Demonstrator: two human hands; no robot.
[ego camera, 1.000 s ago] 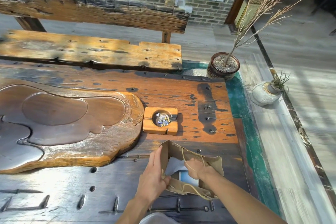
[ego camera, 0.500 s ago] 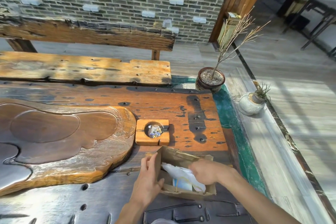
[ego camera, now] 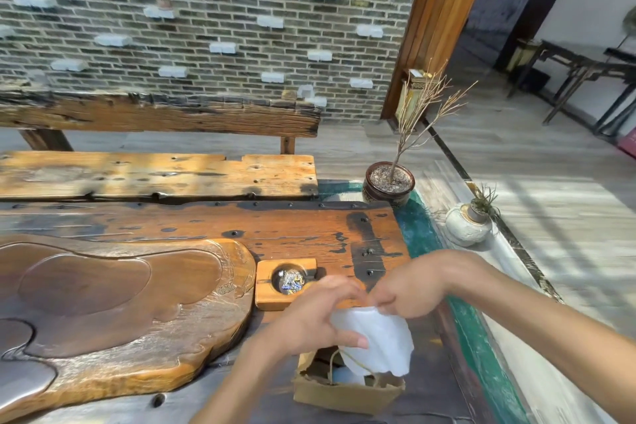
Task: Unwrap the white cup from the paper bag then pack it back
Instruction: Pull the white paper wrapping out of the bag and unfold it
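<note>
A brown paper bag (ego camera: 344, 392) stands open on the dark table near its front edge. Above its mouth hangs a white wrapping sheet (ego camera: 378, 341), pinched at its top by both hands. My left hand (ego camera: 320, 317) grips its left side, thumb across the front. My right hand (ego camera: 409, 289) pinches the top right corner. A pale bluish object (ego camera: 347, 376) shows inside the bag under the sheet. I cannot tell whether the white cup is inside the sheet or in the bag.
A small wooden holder (ego camera: 285, 282) with a round well sits just behind my hands. A large carved wooden tray (ego camera: 113, 306) fills the left. A potted dry twig (ego camera: 389, 182) and a white pot (ego camera: 466, 225) stand at the right, past the table edge.
The white sheet has come up out of the bag. Both hands rose with it, the left one leaving the bag's edge. The camera tilted upward.
</note>
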